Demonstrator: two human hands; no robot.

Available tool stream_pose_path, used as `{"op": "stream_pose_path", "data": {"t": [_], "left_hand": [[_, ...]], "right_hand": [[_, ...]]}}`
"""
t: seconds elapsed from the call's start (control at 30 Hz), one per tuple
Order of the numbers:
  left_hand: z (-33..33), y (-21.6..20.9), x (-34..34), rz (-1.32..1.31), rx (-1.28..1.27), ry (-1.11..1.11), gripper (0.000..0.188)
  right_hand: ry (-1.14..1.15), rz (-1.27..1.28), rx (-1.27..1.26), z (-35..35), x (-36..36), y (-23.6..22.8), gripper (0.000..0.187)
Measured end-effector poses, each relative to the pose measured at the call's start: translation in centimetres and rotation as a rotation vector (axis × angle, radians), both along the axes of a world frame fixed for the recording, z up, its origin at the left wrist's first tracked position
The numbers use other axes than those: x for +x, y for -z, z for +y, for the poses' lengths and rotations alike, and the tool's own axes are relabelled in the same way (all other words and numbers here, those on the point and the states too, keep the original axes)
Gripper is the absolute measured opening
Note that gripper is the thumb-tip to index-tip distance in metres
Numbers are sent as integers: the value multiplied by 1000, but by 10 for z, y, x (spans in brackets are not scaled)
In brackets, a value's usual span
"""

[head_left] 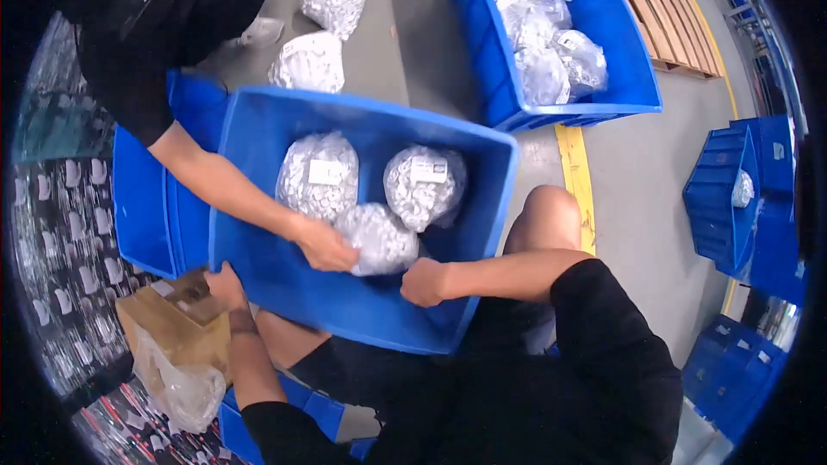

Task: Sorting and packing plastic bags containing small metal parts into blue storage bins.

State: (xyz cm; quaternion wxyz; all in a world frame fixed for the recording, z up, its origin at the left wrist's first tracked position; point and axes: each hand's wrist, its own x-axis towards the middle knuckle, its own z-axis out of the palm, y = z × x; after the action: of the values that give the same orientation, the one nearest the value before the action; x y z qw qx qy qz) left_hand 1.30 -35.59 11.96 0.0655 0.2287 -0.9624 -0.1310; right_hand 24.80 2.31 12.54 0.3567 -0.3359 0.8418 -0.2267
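A tilted blue plastic bin [362,108] lies in front of me, with clear plastic bags of small silvery-white parts inside. My left hand [226,286] is closed on the bin's near left edge. Inside the bin, my right hand [424,282] is curled into a fist against the right edge of the nearest bag [376,241]; what its fingers hold is hidden. A co-worker's hand [326,245] reaches in from the left and touches that same bag. Two labelled bags, one on the left [317,194] and one on the right [422,198], sit behind it.
Another blue bin [633,90] with several bags stands at the far right, beside a wooden pallet [668,9]. Two filled bags lie on the floor beyond my bin. At left are a blue bin [142,207] and a cardboard box [185,327] with plastic film.
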Motion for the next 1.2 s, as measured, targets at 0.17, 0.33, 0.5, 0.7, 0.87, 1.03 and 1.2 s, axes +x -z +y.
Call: {"op": "stream_pose_path", "data": {"t": [0.17,0.33,0.5,0.7,0.87,1.03,1.2], "left_hand": [[19,-4,3,-62,-59,-38,51],[17,-5,5,-76,-52,-56,56],[26,-4,4,-83,-32,-62,56],[17,-3,2,-55,-65,-70,48],[19,-8,3,-72,-33,-54,52],[31,-16,5,-105,-28,-102,52],[28,-12,6,-16,-44,-97,43]], "right_hand": [[32,-76,4,1,2,8,22],[0,-94,25,4,-5,-6,23],[-24,-141,29,-3,0,19,23],[2,-104,17,-6,-2,18,22],[-12,-92,37,-7,-3,17,21],[-21,-58,26,-8,-1,25,19],[-27,-90,13,-12,2,35,23]]}}
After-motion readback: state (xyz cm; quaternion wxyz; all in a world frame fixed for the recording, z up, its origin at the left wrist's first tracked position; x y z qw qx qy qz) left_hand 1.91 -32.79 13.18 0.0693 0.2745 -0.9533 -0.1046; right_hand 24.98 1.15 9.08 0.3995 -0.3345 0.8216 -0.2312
